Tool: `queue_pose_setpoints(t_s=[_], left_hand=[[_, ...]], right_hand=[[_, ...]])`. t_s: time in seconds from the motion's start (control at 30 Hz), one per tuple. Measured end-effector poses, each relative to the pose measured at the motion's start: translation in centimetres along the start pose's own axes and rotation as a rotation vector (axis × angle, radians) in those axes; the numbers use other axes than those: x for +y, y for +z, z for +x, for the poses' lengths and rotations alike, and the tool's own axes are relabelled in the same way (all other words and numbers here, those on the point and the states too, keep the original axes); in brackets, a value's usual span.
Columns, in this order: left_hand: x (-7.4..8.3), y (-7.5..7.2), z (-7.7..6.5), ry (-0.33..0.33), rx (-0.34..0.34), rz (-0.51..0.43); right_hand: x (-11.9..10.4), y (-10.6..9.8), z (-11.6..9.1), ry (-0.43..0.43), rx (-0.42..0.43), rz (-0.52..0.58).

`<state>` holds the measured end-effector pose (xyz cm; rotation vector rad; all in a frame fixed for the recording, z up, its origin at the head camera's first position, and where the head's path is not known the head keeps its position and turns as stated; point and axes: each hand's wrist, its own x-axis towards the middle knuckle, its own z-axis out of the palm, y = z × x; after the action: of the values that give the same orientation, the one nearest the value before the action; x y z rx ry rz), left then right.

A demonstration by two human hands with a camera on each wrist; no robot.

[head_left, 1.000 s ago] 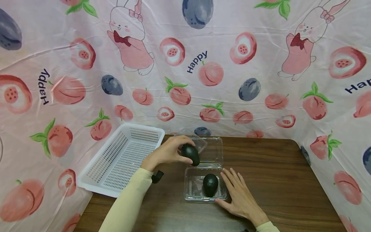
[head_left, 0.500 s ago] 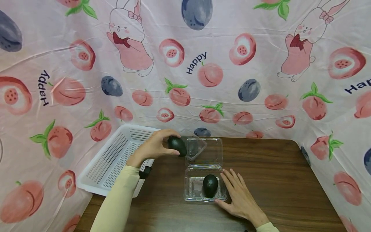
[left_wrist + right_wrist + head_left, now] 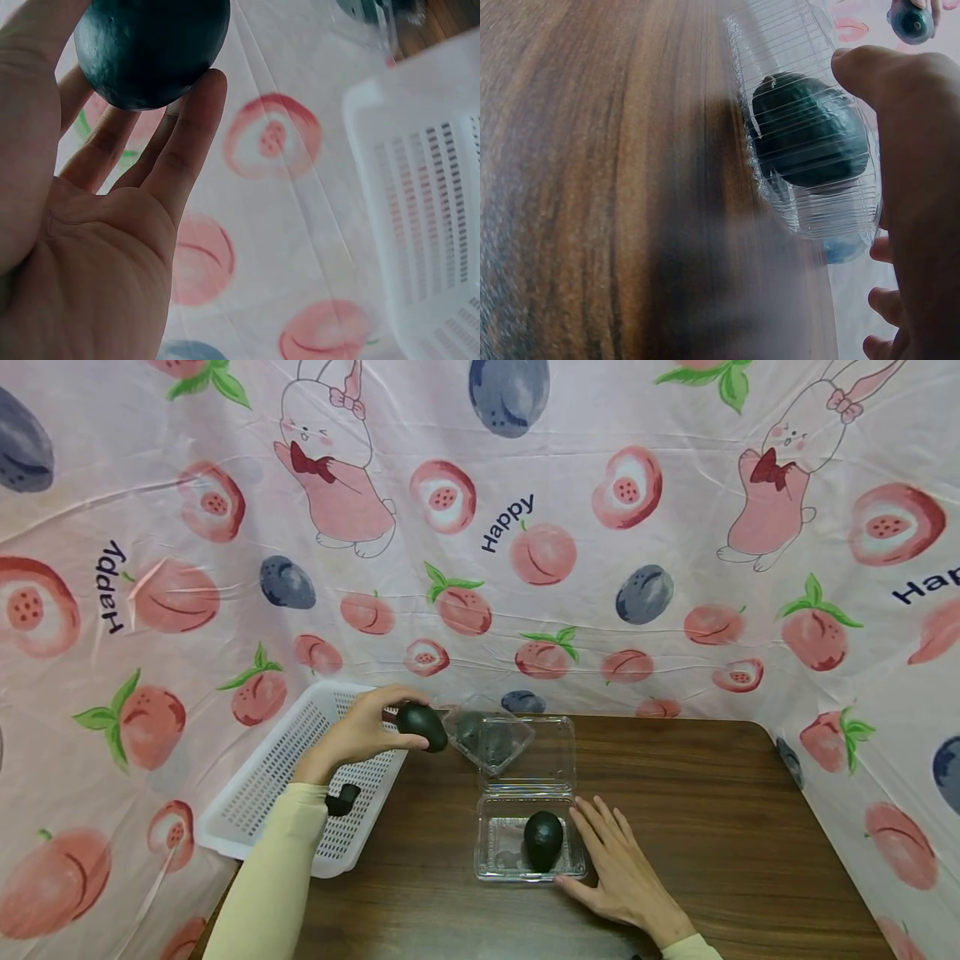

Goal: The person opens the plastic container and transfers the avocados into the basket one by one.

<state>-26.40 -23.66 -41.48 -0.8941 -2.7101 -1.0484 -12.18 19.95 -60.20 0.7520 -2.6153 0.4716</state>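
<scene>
My left hand (image 3: 358,728) grips a dark green avocado (image 3: 422,727) in the air by the right rim of the white basket (image 3: 348,852). In the left wrist view, thumb and fingertips surround the avocado (image 3: 154,45). A clear plastic clamshell box (image 3: 491,870) lies with its lid (image 3: 557,752) folded back, and a second avocado (image 3: 543,841) sits in its right half. My right hand (image 3: 626,872) lies along the box's right side, fingers straight, thumb at the front corner. The right wrist view shows the boxed avocado (image 3: 810,131) through the ridged wall.
Behind the lid's left part stands another clear plastic container (image 3: 491,747) with dark shapes inside, blurred by the plastic. The brown wooden table (image 3: 690,810) ends at a pink fruit-printed cloth (image 3: 675,677) hanging behind and at both sides.
My left hand has carried its avocado leftward, from above the open lid to the basket's right rim, uncovering the rear clear container. The right hand and the clamshell box have stayed in place.
</scene>
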Motion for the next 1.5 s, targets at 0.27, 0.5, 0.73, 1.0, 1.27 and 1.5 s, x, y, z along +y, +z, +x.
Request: queue_pose_setpoints(t_s=[0.27,0.5,0.73,1.0,1.27,1.5], left_hand=[[-2.5,-1.5,-0.8,-0.058,0.032,0.04],[-4.3,-2.4,-1.1,-0.115,0.03,0.027],[-6.5,-3.0,-1.4,-0.188,0.011,0.013],[-8.1,-3.2,-1.3,-0.223,0.006,0.006],[-10.5,-2.8,-1.6,-0.294,-0.023,-0.006],[-12.2,-2.2,-2.3,-0.354,-0.027,-0.05]], right_hand=[[0.0,-0.1,0.2,0.005,-0.003,0.004],[-0.1,-0.2,0.2,0.011,-0.004,0.002],[-0.2,-0.1,0.0,-0.002,0.012,-0.021],[-0.2,0.0,0.0,0.012,0.001,-0.024],[-0.4,0.0,0.0,0.009,0.009,-0.019],[-0.5,0.0,-0.1,0.009,0.007,-0.017]])
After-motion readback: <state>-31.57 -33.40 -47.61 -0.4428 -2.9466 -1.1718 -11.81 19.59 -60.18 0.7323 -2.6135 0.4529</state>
